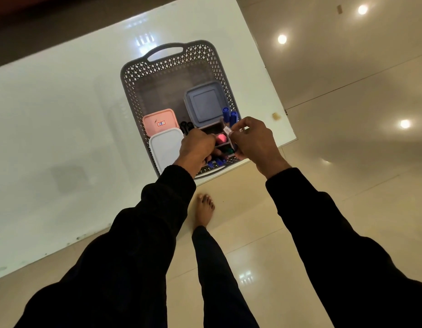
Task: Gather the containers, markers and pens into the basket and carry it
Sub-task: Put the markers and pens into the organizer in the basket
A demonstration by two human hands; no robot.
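A grey lattice basket (134, 74) stands on the white table (51, 110), near its front right corner. Inside lie a blue-grey lidded container (204, 102), a pink one (160, 121) and a white one (166, 147). A small grey divided holder (219, 136) with pink and green markers sits at the basket's near right end. Blue-capped markers (229, 116) stand beside it, and more blue pens (216, 162) lie at the near wall. My left hand (197, 150) grips the holder's left side. My right hand (253, 143) pinches a small white-tipped marker (227, 130) over it.
The table's front edge runs diagonally, with the glossy beige tiled floor (335, 138) to the right and below. My bare foot (204, 209) stands on the floor close to the table edge. A small brown mark (276, 116) sits near the table's right edge.
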